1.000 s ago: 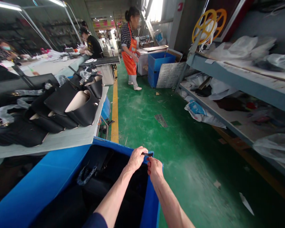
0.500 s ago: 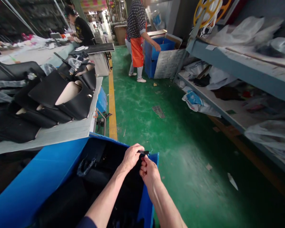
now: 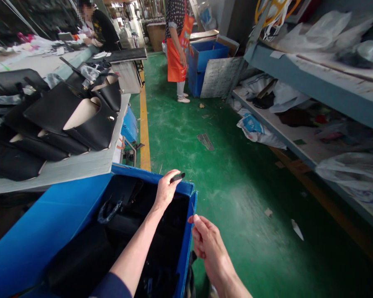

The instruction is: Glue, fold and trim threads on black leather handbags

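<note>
My left hand [image 3: 166, 190] is closed on a short black strip [image 3: 178, 177], held over the far edge of a blue box [image 3: 191, 223]. Beside the box's right wall, my right hand [image 3: 208, 240] is closed in a pinch. A thin sliver seems to stand up from its fingertips, too fine to name. The two hands are apart. Inside the box lie dark items that look like black bags [image 3: 81, 252], one with a plastic-wrapped handle [image 3: 109, 211]. Deep shadow hides much of the box's contents.
Black handbags [image 3: 91, 124] crowd a table [image 3: 81, 171] at the left. Shelves [image 3: 298, 74] with plastic bags run along the right. On the green floor [image 3: 180, 128] are scraps. A person in an orange apron [image 3: 175, 58] stands near another blue box [image 3: 205, 58]; another person [image 3: 104, 31] sits farther left.
My hands have moved apart: the left has lifted with the black strip, while the right has dropped down and right. The person in the apron has turned, and the view has shifted slightly.
</note>
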The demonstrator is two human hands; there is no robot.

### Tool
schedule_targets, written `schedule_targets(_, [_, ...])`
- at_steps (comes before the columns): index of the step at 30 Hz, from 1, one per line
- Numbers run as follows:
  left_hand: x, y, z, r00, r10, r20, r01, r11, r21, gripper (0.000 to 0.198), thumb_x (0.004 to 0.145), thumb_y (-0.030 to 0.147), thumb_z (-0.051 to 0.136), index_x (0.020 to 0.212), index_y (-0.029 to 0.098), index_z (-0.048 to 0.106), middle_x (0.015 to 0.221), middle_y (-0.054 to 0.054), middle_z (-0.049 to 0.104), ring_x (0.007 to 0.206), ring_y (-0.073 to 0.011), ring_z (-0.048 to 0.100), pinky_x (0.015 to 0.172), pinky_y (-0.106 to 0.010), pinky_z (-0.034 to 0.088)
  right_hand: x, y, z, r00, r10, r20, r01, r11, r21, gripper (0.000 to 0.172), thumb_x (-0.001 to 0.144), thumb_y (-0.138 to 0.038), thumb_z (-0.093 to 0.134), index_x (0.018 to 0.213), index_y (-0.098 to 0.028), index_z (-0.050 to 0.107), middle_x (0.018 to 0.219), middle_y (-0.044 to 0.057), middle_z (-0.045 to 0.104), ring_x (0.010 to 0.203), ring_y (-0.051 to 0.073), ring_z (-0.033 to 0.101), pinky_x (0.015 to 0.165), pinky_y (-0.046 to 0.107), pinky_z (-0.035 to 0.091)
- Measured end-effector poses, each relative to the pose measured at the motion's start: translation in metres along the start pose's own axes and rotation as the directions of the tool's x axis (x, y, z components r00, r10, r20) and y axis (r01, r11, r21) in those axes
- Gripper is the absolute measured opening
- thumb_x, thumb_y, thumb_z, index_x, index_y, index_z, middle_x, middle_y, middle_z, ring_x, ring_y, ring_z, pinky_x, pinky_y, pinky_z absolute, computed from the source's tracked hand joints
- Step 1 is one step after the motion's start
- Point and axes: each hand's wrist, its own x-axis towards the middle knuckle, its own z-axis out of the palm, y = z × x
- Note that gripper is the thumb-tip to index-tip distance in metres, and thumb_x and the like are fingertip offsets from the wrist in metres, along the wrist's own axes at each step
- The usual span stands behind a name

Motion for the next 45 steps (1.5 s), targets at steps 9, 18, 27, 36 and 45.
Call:
schedule_targets(9, [-0.065, 0.019, 0.022, 0.945, -0.317, 0.082, 0.320, 0.947, -0.024, 0.040, 0.067, 0.043, 0.065, 0.093, 0.013, 0.066, 0.088, -0.006, 0.069, 0.080, -0.0196, 0.062, 0.072, -0.026, 0.048, 0.023, -0.012, -0.049, 0.994, -0.107, 0.013, 0.103, 0.902, -0.420, 0.043, 0.074, -0.060, 0.047, 0.072, -0.017, 0.052, 0.051, -0.008, 0.023, 0.041, 0.008, 0.017, 0.038, 0.022, 0.013])
schedule_targets(18, [-0.078, 0.013, 0.055, 0.939, -0.337, 0.063, 0.340, 0.940, -0.033, 0.033, 0.075, 0.034, 0.058, 0.101, 0.014, 0.065, 0.090, -0.005, 0.069, 0.081, -0.0204, 0.063, 0.070, -0.026, 0.050, 0.085, -0.021, -0.086, 0.969, -0.142, 0.203, 0.232, 0.808, -0.541, 0.028, 0.075, -0.036, 0.054, 0.057, -0.015, 0.054, 0.047, -0.005, 0.039, 0.045, 0.009, 0.032, 0.044, 0.021, 0.022])
schedule_targets(27, [-0.085, 0.002, 0.059, 0.940, -0.337, -0.046, 0.338, 0.941, 0.009, 0.035, 0.076, 0.033, 0.059, 0.108, 0.018, 0.062, 0.102, -0.004, 0.067, 0.094, -0.0215, 0.061, 0.080, -0.026, 0.049, 0.116, -0.030, -0.090, 0.918, -0.106, 0.383, 0.316, 0.780, -0.541, 0.027, 0.074, -0.030, 0.054, 0.053, -0.014, 0.055, 0.045, -0.005, 0.042, 0.044, 0.009, 0.034, 0.044, 0.021, 0.024])
schedule_targets(36, [-0.089, 0.003, 0.067, 0.923, -0.374, -0.096, 0.379, 0.925, 0.038, 0.038, 0.076, 0.034, 0.059, 0.111, 0.018, 0.061, 0.101, -0.005, 0.067, 0.095, -0.0234, 0.061, 0.084, -0.030, 0.048, 0.128, -0.036, -0.100, 0.896, -0.024, 0.443, 0.315, 0.737, -0.599, 0.028, 0.076, -0.034, 0.050, 0.055, -0.015, 0.050, 0.048, -0.004, 0.042, 0.047, 0.009, 0.036, 0.045, 0.022, 0.025])
schedule_targets(45, [-0.088, 0.014, 0.071, 0.911, -0.396, -0.117, 0.398, 0.917, -0.005, 0.041, 0.073, 0.038, 0.063, 0.108, 0.016, 0.064, 0.099, -0.006, 0.068, 0.089, -0.0233, 0.063, 0.075, -0.026, 0.051, 0.127, -0.036, -0.102, 0.888, 0.039, 0.458, 0.294, 0.717, -0.632, 0.029, 0.077, -0.038, 0.048, 0.063, -0.015, 0.054, 0.053, -0.003, 0.045, 0.050, 0.010, 0.038, 0.048, 0.022, 0.030])
